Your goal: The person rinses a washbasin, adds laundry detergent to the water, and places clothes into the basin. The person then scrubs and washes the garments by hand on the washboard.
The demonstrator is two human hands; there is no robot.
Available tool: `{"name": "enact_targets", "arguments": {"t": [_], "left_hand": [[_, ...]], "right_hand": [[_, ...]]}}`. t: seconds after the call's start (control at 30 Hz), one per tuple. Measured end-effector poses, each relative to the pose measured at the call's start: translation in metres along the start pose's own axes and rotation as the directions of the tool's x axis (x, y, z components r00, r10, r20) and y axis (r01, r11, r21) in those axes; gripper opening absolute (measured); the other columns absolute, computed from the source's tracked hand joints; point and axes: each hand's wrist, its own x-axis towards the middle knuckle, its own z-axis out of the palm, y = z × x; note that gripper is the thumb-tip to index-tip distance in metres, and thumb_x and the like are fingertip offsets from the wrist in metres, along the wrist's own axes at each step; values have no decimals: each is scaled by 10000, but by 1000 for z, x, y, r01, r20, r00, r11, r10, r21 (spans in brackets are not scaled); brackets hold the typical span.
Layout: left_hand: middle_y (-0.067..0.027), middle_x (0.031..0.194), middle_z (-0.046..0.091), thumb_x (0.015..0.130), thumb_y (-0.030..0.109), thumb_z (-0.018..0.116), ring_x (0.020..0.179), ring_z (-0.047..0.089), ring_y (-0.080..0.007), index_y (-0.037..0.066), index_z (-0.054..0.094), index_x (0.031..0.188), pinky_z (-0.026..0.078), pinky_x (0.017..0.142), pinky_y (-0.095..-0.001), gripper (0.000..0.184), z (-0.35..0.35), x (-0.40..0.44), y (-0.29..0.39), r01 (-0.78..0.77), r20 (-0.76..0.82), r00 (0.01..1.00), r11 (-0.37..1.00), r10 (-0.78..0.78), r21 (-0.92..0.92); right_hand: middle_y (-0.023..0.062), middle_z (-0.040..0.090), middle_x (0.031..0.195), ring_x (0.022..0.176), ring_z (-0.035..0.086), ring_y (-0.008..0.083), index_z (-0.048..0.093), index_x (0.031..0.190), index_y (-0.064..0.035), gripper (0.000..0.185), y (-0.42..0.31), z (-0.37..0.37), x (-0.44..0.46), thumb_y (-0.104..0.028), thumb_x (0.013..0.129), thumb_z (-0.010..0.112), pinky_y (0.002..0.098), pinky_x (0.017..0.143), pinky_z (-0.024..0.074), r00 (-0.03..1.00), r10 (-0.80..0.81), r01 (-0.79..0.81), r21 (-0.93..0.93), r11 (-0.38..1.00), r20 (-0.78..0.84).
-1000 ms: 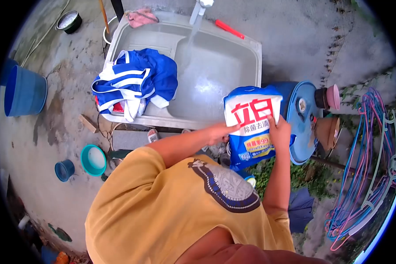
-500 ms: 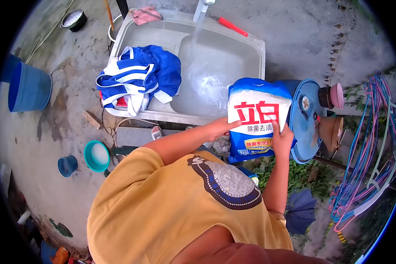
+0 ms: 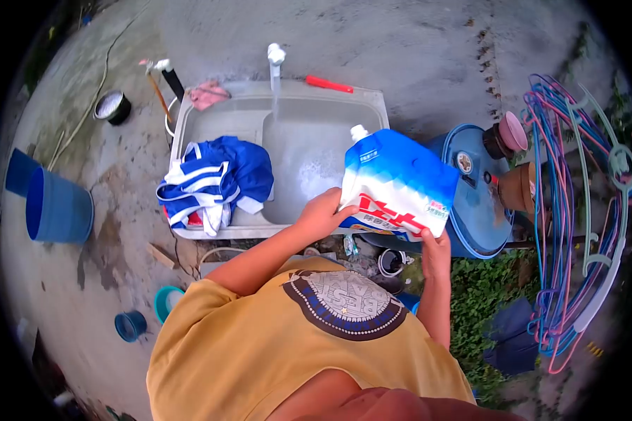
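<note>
A blue and white laundry detergent pouch [image 3: 400,168] with red lettering is held up in front of me, its white-capped spout pointing toward the sink. My left hand [image 3: 323,214] grips its left edge, and my right hand [image 3: 435,256] pinches the lower right corner. Behind the pouch, water runs from a faucet [image 3: 276,63] into the basin of the grey sink [image 3: 189,126]. A blue garment with white stripes [image 3: 239,168] lies bunched on the sink's left side, with something red peeking out beneath it.
On the sink's rim rest a pink cloth [image 3: 208,94] and a red-handled tool [image 3: 329,85]. A blue barrel [image 3: 470,210] stands at the right, near flower pots [image 3: 518,188] and hanging hangers [image 3: 555,210]. Blue buckets [image 3: 62,207] and a teal basin [image 3: 163,303] sit on the floor at left.
The pouch has tipped, its top swinging toward the sink and its white-capped spout now showing. Both hands still hold it. My view has shifted, and the water keeps running.
</note>
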Motion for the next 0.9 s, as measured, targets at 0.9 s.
{"name": "enact_targets", "arguments": {"t": [0.9], "left_hand": [[-100,1503,517,970,115,420,1296,462,-215,-6,504,1481,328,1116,-339,532,-74,44,12,281,152,959,722,-241,-632]], "right_hand": [[90,682,1268,1177,630,198,648,1258,-8,288,123,-2,-24,-51,974,660,367,1057,453,995,96,-83,444,892,-7]]}}
